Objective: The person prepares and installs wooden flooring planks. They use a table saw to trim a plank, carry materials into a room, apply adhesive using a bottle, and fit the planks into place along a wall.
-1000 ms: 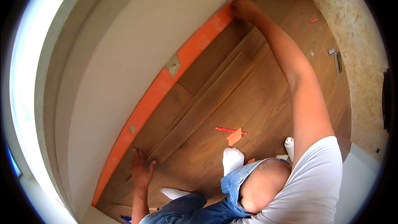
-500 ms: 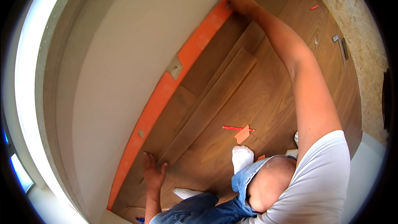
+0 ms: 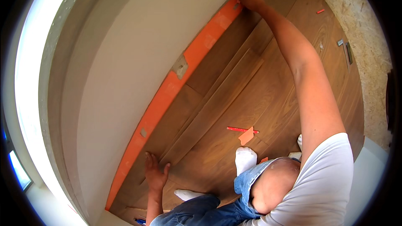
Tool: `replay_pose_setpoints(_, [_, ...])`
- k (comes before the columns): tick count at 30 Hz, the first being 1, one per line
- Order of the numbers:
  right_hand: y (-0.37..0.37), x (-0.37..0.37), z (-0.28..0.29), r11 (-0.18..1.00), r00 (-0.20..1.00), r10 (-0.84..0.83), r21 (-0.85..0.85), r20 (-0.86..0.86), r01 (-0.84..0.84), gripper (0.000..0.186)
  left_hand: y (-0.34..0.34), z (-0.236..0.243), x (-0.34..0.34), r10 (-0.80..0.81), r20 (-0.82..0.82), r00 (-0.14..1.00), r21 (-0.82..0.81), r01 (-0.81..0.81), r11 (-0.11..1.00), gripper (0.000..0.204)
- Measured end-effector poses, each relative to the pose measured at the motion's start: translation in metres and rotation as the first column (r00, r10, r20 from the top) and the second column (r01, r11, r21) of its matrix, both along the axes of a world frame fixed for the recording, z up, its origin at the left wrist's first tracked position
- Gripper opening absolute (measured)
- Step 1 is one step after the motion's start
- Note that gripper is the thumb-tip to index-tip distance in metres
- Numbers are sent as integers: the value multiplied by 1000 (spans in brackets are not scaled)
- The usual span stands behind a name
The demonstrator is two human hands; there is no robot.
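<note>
A long orange strip (image 3: 161, 96) runs along the foot of the pale wall, with a torn gap baring grey beneath it. At its far end my right hand (image 3: 251, 0) is closed, fingers curled against the strip's edge by the wall; the fingertips are partly hidden. My left hand (image 3: 155, 175) lies open with fingers spread on the brown wooden floor near the strip's near end. Between my hands, a narrow wooden plank (image 3: 217, 104) lies lengthwise on the floorboards, roughly alongside the strip.
A red pencil (image 3: 235, 129) and a torn orange scrap (image 3: 246, 136) lie in front of my white-socked foot (image 3: 245, 159). Farther right are a small red piece (image 3: 320, 11) and a dark flat tool (image 3: 348, 53), near a chipboard panel (image 3: 356, 12).
The view has shifted slightly. My right hand has moved a little farther along the strip's far end. My left hand stays in place on the floor.
</note>
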State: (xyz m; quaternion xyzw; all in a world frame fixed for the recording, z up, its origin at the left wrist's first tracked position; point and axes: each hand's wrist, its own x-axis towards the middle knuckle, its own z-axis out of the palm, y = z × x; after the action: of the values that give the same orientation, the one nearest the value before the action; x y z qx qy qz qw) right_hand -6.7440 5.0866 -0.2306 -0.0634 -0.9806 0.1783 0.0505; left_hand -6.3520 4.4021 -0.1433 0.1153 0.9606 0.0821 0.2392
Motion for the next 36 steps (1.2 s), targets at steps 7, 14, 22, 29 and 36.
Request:
replay_pose_setpoints(7, [11, -5, 15, 971, 975, 123, -225, 184, -79, 18, -4, -5, 4, -15, -12, 1000, -18, 15, 1000, 81])
replay_pose_setpoints(14, [-11, 9, 15, 868, 995, -67, -488, 78, 97, 22, -6, 3, 0, -21, 35, 999, -18, 21, 1000, 83])
replay_pose_setpoints(22, [-18, 110, 53, 987, 997, -73, -143, -25, 68, 24, -6, 9, -6, -7, 93, 996, -17, 9, 1000, 84])
replay_pose_setpoints(29, [-3, 73, 29, 992, 992, -50, 106, -116, 63, 26, -11, 3, -6, -57, 45, 997, 26, 56, 998, 87])
replay_pose_setpoints(36, [-32, 18, 10, 975, 962, -73, 223, 262, 13, 24, -13, 9, -7, -32, 60, 998, 9, 32, 999, 87])
